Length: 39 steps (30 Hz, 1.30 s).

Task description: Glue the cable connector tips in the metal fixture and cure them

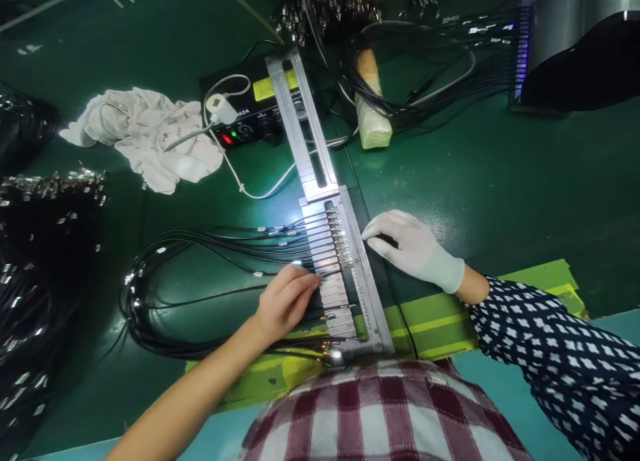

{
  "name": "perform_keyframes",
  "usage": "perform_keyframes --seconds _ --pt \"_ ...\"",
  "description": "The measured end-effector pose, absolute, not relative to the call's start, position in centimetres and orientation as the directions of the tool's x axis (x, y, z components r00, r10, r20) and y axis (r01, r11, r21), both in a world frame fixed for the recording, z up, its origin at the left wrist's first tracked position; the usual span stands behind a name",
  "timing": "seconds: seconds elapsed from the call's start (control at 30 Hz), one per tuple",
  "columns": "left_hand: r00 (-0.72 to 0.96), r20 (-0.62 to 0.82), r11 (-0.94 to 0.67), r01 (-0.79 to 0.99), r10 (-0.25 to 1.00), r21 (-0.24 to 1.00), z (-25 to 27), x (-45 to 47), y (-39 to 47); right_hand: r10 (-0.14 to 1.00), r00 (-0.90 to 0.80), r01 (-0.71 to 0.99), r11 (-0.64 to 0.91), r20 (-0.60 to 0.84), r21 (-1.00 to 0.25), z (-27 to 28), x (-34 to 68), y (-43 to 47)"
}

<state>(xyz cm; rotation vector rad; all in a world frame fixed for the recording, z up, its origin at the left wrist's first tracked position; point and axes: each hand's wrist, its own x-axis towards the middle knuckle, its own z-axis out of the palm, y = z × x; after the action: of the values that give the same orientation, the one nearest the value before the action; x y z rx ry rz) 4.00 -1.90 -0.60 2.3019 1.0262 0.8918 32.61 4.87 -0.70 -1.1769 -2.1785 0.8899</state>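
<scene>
cable-assembly workshop, shown by black cables (280, 250) laid across a metal jig (361, 264) beside the left hand (285, 301), control box (257, 114) set beyond

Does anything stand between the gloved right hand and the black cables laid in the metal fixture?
Yes: the fixture's right rail lies between the right hand and the tips of the black cables. A thin loose cable also appears to pass beneath that hand.
</scene>
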Motion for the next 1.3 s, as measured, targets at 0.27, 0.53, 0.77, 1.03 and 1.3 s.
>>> perform_keyframes --seconds 0.27,0.53,0.77,1.03,1.3 --pt "0.549 0.324 -0.614 0.507 0.771 0.605 -0.6 3.9 -1.7 0.854 -0.501 0.518 0.429 0.144 -0.74 -1.1 32.6 4.9" --pt "0.631 0.336 -0.7 0.507 0.699 0.502 -0.9 3.0 -1.9 0.852 -0.506 0.52 0.424 0.132 -0.742 -0.8 32.7 4.9" --pt "0.595 0.4 -0.705 0.467 0.697 0.534 -1.0 3.3 -2.1 0.849 -0.509 0.521 0.435 0.142 -0.734 -0.8 32.8 4.8" --pt "0.557 0.403 -0.676 0.469 0.726 0.569 -0.8 3.7 -1.9 0.853 -0.505 0.523 0.422 0.13 -0.74 -0.8 32.6 4.9" --pt "0.548 0.329 -0.622 0.525 0.769 0.581 -0.7 3.6 -1.7 0.854 -0.506 0.523 0.417 0.122 -0.743 -0.6 32.7 5.0"
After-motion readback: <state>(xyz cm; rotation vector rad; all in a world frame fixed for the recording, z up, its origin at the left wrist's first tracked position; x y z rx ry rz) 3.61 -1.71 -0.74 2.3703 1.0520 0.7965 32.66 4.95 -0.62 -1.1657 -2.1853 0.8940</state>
